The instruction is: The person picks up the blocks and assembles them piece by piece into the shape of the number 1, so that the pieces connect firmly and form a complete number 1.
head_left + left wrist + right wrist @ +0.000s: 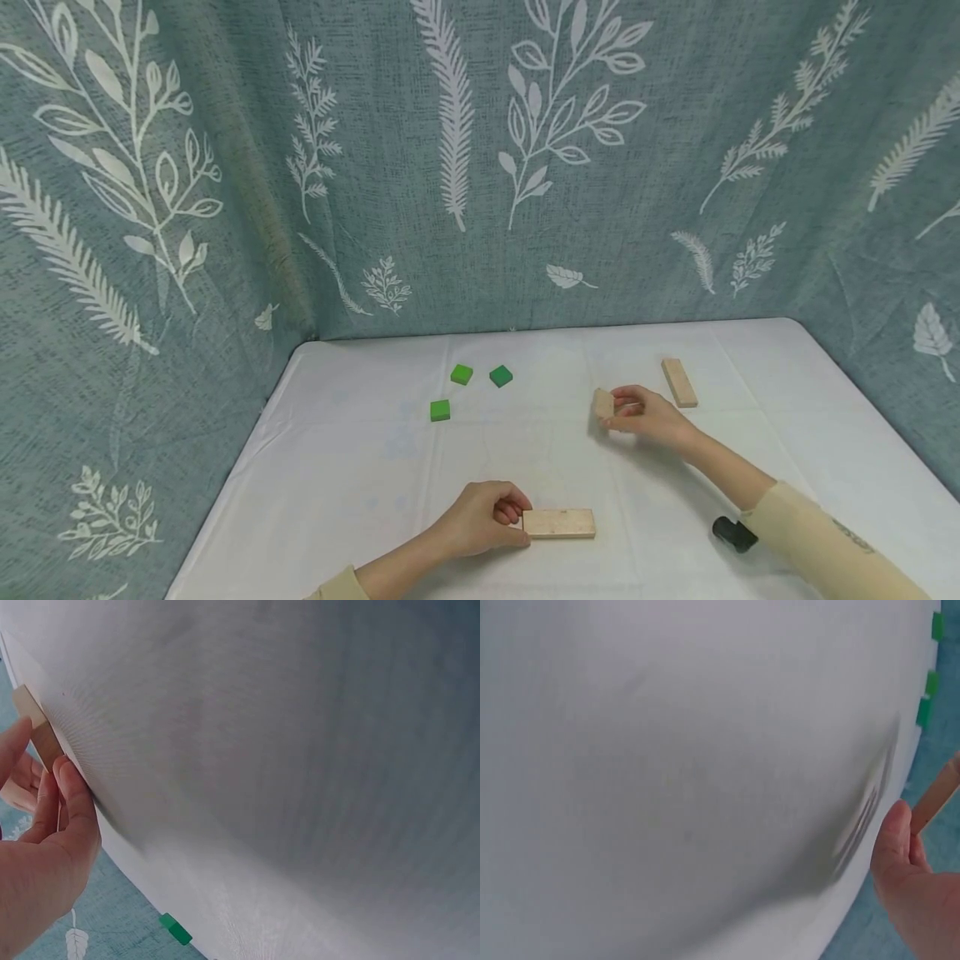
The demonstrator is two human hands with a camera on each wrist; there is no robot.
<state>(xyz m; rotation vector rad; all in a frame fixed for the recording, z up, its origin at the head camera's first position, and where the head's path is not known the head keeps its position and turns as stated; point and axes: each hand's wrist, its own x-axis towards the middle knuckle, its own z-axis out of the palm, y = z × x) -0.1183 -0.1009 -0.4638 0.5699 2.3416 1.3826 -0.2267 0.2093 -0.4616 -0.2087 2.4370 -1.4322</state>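
- Head: left hand pinches left end of wooden block on tablecloth — long axis left-right; right hand pinches second block, raised.
- Left wrist: wooden block slants up-left.
- Right wrist: second block slants up-right.

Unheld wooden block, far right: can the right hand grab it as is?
Probably not yet: the right hand is near the unheld block with nothing visible between, but it already holds another wooden block.
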